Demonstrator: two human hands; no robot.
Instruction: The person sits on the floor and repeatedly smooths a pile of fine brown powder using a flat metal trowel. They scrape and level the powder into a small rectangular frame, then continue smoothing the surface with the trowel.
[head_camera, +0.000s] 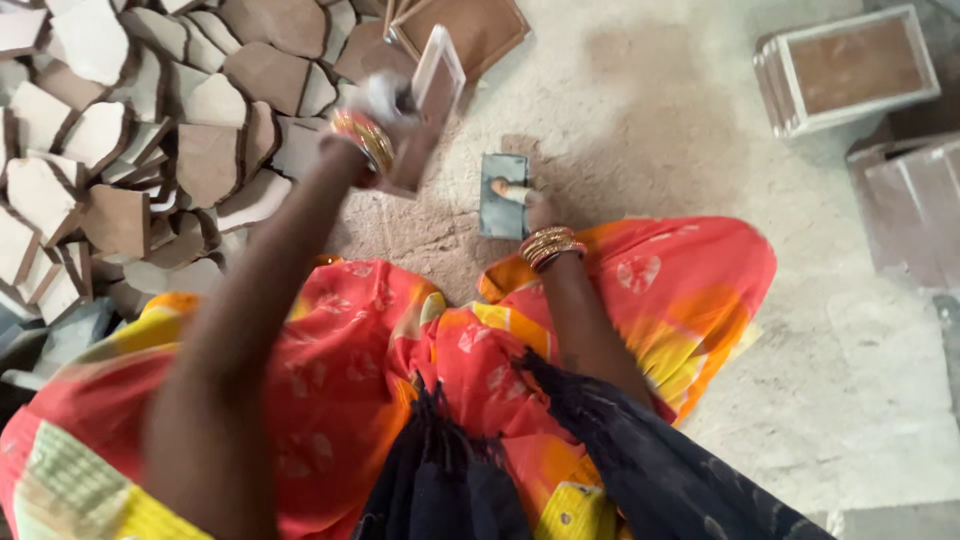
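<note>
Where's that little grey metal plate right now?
The grey plate lies flat on the dusty floor, centre of the head view, just beyond the knees, with the right hand resting on it and the tile pile off to the left.

A tile pile (140, 150) lies left; a slab (503, 195) sits on the floor (640, 110) before the knees; two boxes (848, 68) stand far right, well apart from it

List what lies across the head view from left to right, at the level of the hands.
Heap of broken brown tiles → left hand holding a flat rectangular piece → small grey block on the ground under the right hand → rectangular mould box at the far right.
</note>
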